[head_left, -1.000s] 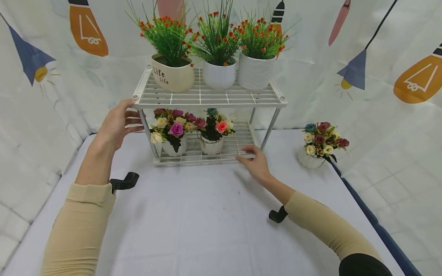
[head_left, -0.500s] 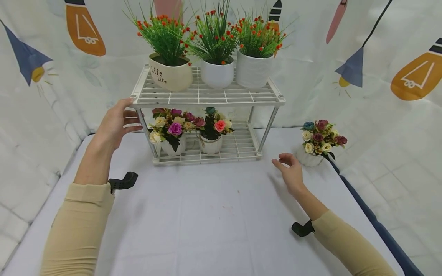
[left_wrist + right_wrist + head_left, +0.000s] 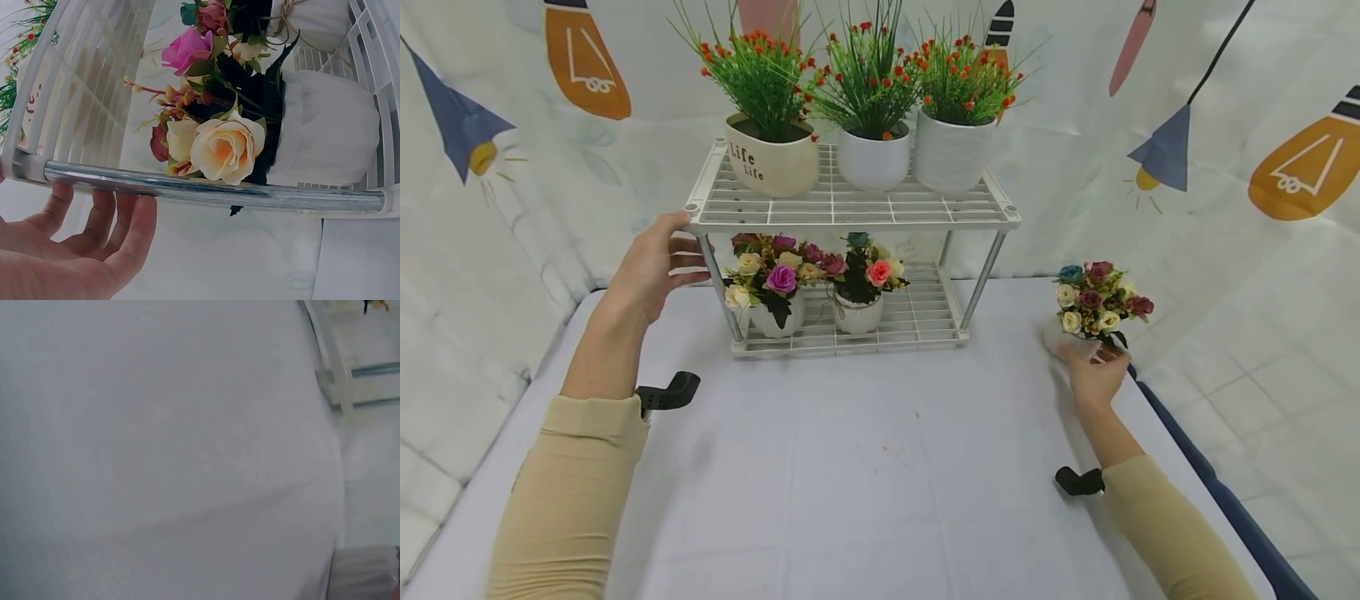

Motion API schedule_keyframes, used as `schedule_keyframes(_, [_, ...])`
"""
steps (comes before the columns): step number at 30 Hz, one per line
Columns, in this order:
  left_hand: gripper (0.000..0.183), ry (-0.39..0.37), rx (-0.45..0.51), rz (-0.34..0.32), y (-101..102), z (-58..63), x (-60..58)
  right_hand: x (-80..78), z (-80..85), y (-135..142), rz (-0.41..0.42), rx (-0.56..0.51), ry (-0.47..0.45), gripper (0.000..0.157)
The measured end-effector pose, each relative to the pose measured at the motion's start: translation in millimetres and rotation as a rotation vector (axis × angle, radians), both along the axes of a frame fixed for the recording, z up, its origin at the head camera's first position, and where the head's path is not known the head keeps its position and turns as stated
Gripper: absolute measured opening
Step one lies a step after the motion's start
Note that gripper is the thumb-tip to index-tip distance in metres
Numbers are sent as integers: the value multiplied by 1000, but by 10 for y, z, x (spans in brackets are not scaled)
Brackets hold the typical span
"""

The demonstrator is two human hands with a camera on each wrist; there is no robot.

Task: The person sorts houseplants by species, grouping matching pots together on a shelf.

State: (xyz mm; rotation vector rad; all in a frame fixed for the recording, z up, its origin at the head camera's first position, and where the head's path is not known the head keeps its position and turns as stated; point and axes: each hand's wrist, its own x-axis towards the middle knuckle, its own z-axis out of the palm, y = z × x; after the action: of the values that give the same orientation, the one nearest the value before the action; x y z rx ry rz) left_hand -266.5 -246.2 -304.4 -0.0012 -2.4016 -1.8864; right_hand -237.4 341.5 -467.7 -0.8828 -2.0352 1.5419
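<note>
My left hand is at the left front corner of a two-tier white rack. Its thumb lies at the top corner, and its fingers bend against the metal post. At the table's right edge, my right hand holds the whitish pot of artificial roses, thumb and fingers on either side. The roses are cream, dark red and blue. In the right wrist view only part of that pot shows, at the lower right corner; most of the hand is out of frame.
On the top tier stand a cream "Life" pot, a white pot and a ribbed white pot, all with red-dotted grass. The lower tier bears two rose pots at left and middle. A white cloth covers the table.
My right hand has left the rack's lower right front, moved right across the table and taken hold of the rose pot. The left hand has stayed at the rack corner.
</note>
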Motion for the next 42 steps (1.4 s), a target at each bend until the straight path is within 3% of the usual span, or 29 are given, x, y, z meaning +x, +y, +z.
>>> schedule_keyframes(6, [51, 3, -2, 4, 1, 3, 8, -179, -24, 205, -7, -31, 30, 96])
schedule_keyframes(11, [50, -1, 18, 3, 7, 8, 10, -300, -19, 304, 80, -100, 10, 112])
schedule_keyframes(16, [49, -2, 31, 6, 4, 10, 14, -388, -6, 342, 166, -33, -48, 121])
schedule_keyframes(24, [49, -5, 37, 2, 5, 8, 15, -429, 1, 340, 172, 20, -74, 124])
schedule_keyframes(36, [51, 0, 24, -1, 2, 9, 15, -438, 8, 348, 161, -18, -56, 121])
schedule_keyframes(42, [50, 2, 4, -2, 7, 15, 31, -351, 53, 285, 195, -70, -82, 117])
